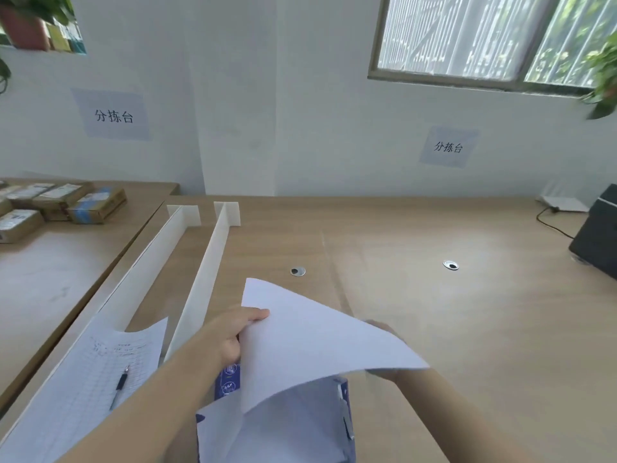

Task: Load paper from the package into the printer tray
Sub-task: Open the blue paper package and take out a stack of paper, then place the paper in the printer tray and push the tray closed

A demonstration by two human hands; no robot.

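Note:
A thin stack of white paper point(310, 342) is lifted and curled above the open blue-and-white paper package point(230, 379), which lies on the wooden desk at the bottom centre. My left hand point(233, 332) grips the sheets at their left edge, thumb on top. My right hand point(384, 332) holds the right side from underneath and is mostly hidden by the paper. More white sheets point(283, 432) show inside the package. A black printer point(597, 242) stands at the far right edge, only partly in view; its tray cannot be seen.
White divider panels point(203, 279) stand upright on the desk to the left. A form sheet point(100, 372) with a pen point(120, 385) lies at lower left. Cardboard parcels point(60, 205) sit on the neighbouring table. Two cable grommets point(297, 271) and a cable point(551, 225) mark the desk.

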